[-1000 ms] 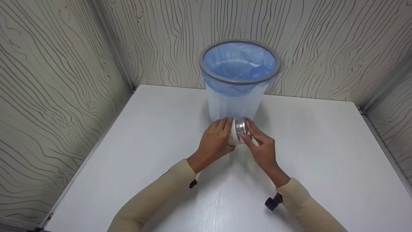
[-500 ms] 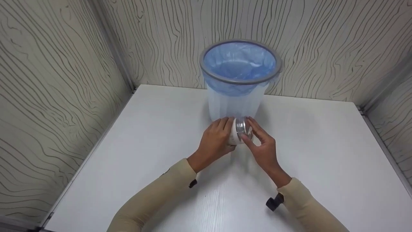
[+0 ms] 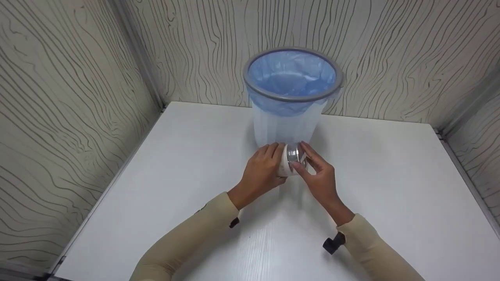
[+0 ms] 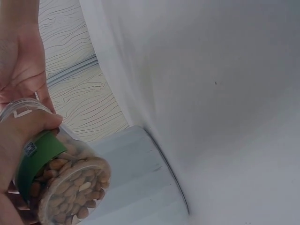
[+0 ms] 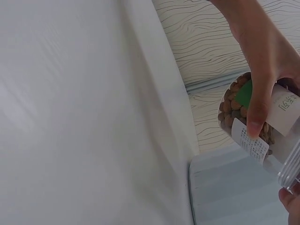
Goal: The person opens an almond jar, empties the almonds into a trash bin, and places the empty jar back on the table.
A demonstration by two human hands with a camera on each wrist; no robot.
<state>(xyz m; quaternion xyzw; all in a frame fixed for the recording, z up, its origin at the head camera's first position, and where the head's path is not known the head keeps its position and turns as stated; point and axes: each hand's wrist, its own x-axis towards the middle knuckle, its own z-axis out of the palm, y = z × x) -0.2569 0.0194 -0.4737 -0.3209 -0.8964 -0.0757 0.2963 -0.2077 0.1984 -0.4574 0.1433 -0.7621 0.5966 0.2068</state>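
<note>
Together both hands grip a nut-filled jar beside the bag-lined bin.

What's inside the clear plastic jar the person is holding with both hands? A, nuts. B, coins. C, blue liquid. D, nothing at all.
A: the left wrist view shows the clear plastic jar with the green label packed with brown nuts, held in the left hand, while the right hand grips its lid end.
</note>
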